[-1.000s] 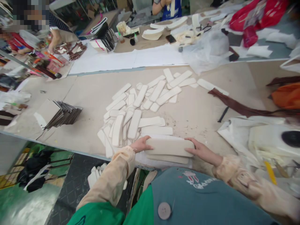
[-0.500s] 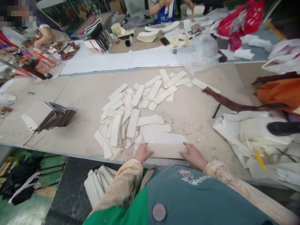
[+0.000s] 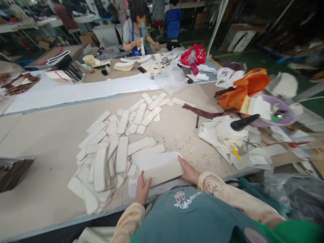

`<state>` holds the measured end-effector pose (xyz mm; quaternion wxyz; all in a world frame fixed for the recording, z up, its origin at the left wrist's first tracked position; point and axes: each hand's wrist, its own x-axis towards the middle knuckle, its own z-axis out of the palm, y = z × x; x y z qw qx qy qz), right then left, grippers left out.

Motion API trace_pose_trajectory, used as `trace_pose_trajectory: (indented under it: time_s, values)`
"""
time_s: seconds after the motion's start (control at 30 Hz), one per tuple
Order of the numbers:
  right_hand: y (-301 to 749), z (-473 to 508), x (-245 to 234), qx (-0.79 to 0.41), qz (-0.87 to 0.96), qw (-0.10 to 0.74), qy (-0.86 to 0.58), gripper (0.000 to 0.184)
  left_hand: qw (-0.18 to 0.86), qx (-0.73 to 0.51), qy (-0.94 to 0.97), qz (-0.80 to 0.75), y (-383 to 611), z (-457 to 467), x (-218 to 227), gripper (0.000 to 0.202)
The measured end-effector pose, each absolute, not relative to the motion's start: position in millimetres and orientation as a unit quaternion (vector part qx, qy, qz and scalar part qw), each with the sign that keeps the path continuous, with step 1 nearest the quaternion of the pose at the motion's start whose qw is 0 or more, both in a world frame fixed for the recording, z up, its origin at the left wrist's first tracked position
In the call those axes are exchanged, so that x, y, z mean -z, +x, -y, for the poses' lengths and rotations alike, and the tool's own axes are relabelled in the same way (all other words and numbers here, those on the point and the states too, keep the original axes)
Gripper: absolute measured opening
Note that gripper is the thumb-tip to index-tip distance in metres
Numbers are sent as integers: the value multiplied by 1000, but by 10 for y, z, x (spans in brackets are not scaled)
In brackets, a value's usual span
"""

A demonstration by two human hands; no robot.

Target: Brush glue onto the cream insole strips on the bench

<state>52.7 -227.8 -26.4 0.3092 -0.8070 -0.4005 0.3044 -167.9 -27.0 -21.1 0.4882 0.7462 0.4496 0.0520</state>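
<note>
A small stack of cream oblong pads [image 3: 163, 172] lies at the table's near edge, on a white sheet. My left hand [image 3: 142, 189] presses its left end and my right hand [image 3: 188, 172] presses its right end, fingers flat against it. Both hands squeeze the stack between them. Just left of it spreads a big loose pile of the same cream pads [image 3: 111, 152], with more of them farther back [image 3: 144, 113].
A heap of white cloth [image 3: 222, 133], a black handle [image 3: 244, 122], an orange bag [image 3: 243, 88] and a lilac basin [image 3: 275, 114] crowd the right. Dark card stacks [image 3: 12, 170] lie at left. A seated person [image 3: 138, 32] works at the far table.
The view has swung to the right and up, and the far room now shows. The stack has come down onto the table edge, my hands still at its two ends.
</note>
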Motion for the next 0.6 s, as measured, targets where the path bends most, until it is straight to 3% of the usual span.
trace_pose_trajectory:
  time_s: [0.27, 0.33, 0.43, 0.6]
  values:
    - [553, 2289, 122, -270, 386, 322, -821, 110, 462, -49, 779, -420, -1689, 183, 353, 70]
    - [556, 2460, 9, -239, 382, 327, -831, 94, 446, -63, 806, -383, -1733, 169, 282, 82]
    - [638, 2947, -42, -189, 303, 328, -875, 55, 437, -66, 840, -314, -1810, 147, 146, 99]
    - [1012, 4073, 188, -143, 132, 269, -943, 32, 417, -72, 832, -358, -1913, 109, 69, 79]
